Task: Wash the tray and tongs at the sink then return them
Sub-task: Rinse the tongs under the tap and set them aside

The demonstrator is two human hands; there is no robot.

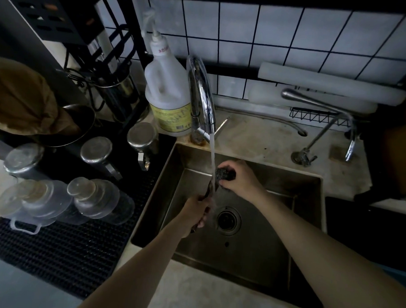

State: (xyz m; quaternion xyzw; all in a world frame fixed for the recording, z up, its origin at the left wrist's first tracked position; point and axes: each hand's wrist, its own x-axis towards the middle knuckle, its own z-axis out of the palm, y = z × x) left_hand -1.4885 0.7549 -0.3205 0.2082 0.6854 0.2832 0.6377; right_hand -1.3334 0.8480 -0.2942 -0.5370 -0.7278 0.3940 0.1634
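Now left hand [196, 211] clamps tongs [210, 189]; right hand [239, 178] pinches scrubber [224, 174] against them.

Left hand [196, 210] grips tongs [210, 188] under running water — right hand [239, 177] holds dark scourer [224, 174] against them

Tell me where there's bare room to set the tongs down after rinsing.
Bare counter runs behind the sink, between the faucet and the small tap. The mat has a free strip in front of the jars. Left of the sink it's crowded with jars and the soap bottle.
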